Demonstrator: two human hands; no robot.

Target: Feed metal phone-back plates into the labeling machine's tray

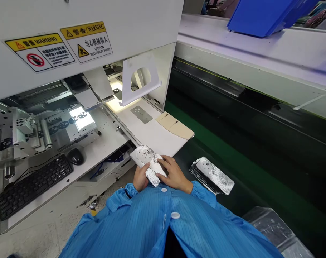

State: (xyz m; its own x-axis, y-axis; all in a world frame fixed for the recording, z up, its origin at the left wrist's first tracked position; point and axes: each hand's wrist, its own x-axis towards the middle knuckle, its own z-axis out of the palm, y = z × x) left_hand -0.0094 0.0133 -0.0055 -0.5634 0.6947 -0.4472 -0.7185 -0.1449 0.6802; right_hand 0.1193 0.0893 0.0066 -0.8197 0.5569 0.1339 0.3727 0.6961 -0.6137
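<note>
In front of my chest I hold a silver, marbled phone back cover (141, 154) with camera holes at its upper end. It is tilted, and I cannot tell whether more than one cover is in my hands. My left hand (141, 177) grips its lower left side, thumb on top. My right hand (174, 173) is closed around the right side, fingertips on its face. To the right, a stack of similar phone back covers (215, 175) lies on the dark green belt. Ahead, a grey cover-shaped plate (141, 114) is on the white machine platform (163, 134).
A white machine (84, 14) with warning labels stands ahead, its opening under a tilted white guard (127, 84). A beige pad (176, 125) covers the platform's right corner. At left are a keyboard (35, 186) and mouse (75, 157). A conveyor belt (248, 143) and blue bin (259, 18) are right.
</note>
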